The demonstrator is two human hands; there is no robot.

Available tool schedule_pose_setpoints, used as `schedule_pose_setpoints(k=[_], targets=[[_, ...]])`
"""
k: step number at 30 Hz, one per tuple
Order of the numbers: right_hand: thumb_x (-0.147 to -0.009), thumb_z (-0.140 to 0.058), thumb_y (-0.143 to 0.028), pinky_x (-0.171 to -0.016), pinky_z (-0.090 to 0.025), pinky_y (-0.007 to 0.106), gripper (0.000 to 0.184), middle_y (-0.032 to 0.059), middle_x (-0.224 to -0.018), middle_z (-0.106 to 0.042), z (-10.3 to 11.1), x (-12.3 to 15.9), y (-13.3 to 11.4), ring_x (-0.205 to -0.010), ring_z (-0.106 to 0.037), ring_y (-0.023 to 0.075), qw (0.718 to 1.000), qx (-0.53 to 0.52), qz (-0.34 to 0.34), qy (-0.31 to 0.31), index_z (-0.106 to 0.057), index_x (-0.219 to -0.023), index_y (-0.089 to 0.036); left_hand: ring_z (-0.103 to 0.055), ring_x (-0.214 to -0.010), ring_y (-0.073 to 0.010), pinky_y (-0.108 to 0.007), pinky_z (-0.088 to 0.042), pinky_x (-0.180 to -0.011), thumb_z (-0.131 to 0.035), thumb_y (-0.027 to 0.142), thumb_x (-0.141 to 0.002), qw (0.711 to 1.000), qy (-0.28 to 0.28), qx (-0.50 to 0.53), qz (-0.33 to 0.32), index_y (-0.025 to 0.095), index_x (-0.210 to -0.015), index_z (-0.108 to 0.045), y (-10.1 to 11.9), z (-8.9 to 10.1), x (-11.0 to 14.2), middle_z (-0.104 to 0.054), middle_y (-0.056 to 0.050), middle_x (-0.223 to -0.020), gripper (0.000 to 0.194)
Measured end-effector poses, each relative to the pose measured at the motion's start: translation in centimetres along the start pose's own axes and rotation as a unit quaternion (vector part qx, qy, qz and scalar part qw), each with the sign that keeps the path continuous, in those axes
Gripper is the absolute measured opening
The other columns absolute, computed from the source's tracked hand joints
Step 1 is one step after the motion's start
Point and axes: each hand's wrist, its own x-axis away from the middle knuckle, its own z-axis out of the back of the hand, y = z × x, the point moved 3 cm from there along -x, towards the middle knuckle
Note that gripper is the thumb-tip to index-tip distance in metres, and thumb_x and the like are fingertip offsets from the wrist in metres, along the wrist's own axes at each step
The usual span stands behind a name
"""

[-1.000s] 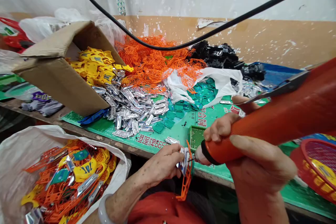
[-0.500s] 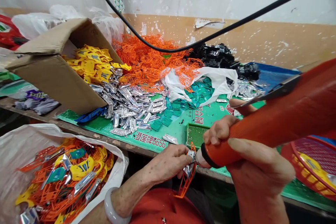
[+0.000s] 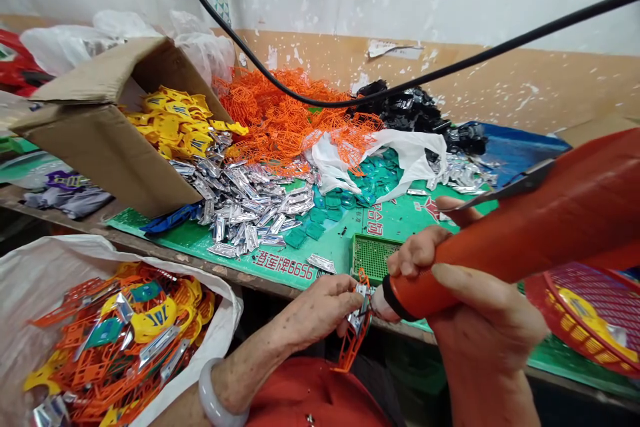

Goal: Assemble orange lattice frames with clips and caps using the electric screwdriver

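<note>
Head camera: left hand [image 3: 315,313] and right hand [image 3: 480,310] are working close together over a small orange frame [image 3: 354,340]

The left hand is clenching the small orange frame, fingers curling around a silver clip [image 3: 359,315] fixed on it, and a pale bangle [image 3: 215,395] is sitting on that wrist. The right hand is grasping an orange tool [image 3: 520,240] around its thick handle, with the thumb lying along the top and one finger stretching forward beneath a dark strip [image 3: 515,181]. The tool's pale tip [image 3: 383,303] is pointing at the silver clip and sitting just beside it. The frame is hanging at the table's front edge, tilted, just below the hands.

A small green mesh tray [image 3: 373,257] is sitting at 12 o'clock from the hands, on a green printed board [image 3: 330,240]. Further out, a heap of silver clips [image 3: 250,207] is spreading at 10 o'clock, below a cardboard box [image 3: 110,153] spilling yellow plastic pieces [image 3: 175,123]. An orange frame pile [image 3: 285,117] is rising at 11 o'clock, teal pieces [image 3: 380,173] and a white plastic bag [image 3: 395,157] are lying at 12, and black pieces [image 3: 415,110] are heaped behind them. A white sack [image 3: 45,280] of mixed parts is standing at 9 o'clock, and a red basket [image 3: 590,313] is sitting at 3 o'clock.
</note>
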Motion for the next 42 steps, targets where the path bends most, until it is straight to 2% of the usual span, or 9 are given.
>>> schedule_pose_setpoints(k=[11,21,32,37,42], targets=[[-0.066,-0.067,-0.013,-0.059,-0.050,0.032,0.054,-0.0039,-0.065,-0.061,-0.3,0.0,0.3,-0.057,-0.057,0.0145,1.000,0.010,0.003,0.005,-0.056,-0.116,-0.030,-0.040,-0.045,-0.0080,-0.022,-0.030,-0.048,-0.050,0.034,-0.078,1.000,0.002,0.007,-0.003,0.017,-0.076,-0.055,-0.3,-0.1,-0.1,-0.050,0.005,-0.058,0.018],[-0.064,-0.069,-0.015,-0.055,-0.050,0.033,0.048,-0.0036,-0.064,-0.059,-0.8,0.1,0.1,-0.056,-0.056,0.0150,0.999,0.041,0.000,0.000,-0.057,-0.109,-0.028,-0.042,-0.046,-0.0086,-0.023,-0.029,-0.048,-0.051,0.038,-0.078,1.000,0.006,0.005,0.003,0.016,-0.075,-0.055,0.0,-0.2,0.0,-0.052,0.004,-0.059,0.022],[-0.068,-0.072,-0.017,-0.060,-0.050,0.034,0.053,-0.0043,-0.068,-0.062,-0.9,0.6,0.4,-0.059,-0.056,0.0150,0.996,0.082,0.007,-0.036,-0.053,-0.115,-0.030,-0.038,-0.047,-0.0099,-0.023,-0.027,-0.047,-0.047,0.034,-0.075,1.000,0.022,0.011,-0.009,0.018,-0.068,-0.051,-0.1,-0.5,-0.1,-0.048,0.004,-0.056,0.018],[-0.066,-0.071,-0.017,-0.063,-0.050,0.036,0.044,-0.0033,-0.068,-0.061,-0.6,1.1,0.8,-0.060,-0.057,0.0163,0.991,0.133,0.016,-0.019,-0.057,-0.107,-0.026,-0.033,-0.051,-0.0099,-0.024,-0.023,-0.047,-0.048,0.035,-0.074,0.999,0.037,0.024,-0.016,0.020,-0.063,-0.045,-0.4,-0.7,-0.2,-0.039,0.005,-0.055,0.019],[-0.065,-0.070,-0.014,-0.066,-0.051,0.038,0.033,-0.0020,-0.068,-0.061,-0.1,1.4,1.4,-0.065,-0.059,0.0180,0.987,0.162,0.016,-0.012,-0.060,-0.096,-0.023,-0.030,-0.053,-0.0099,-0.024,-0.022,-0.049,-0.049,0.037,-0.074,0.997,0.056,0.049,-0.020,0.020,-0.062,-0.044,-0.4,-1.0,-0.2,-0.037,0.005,-0.057,0.022]])
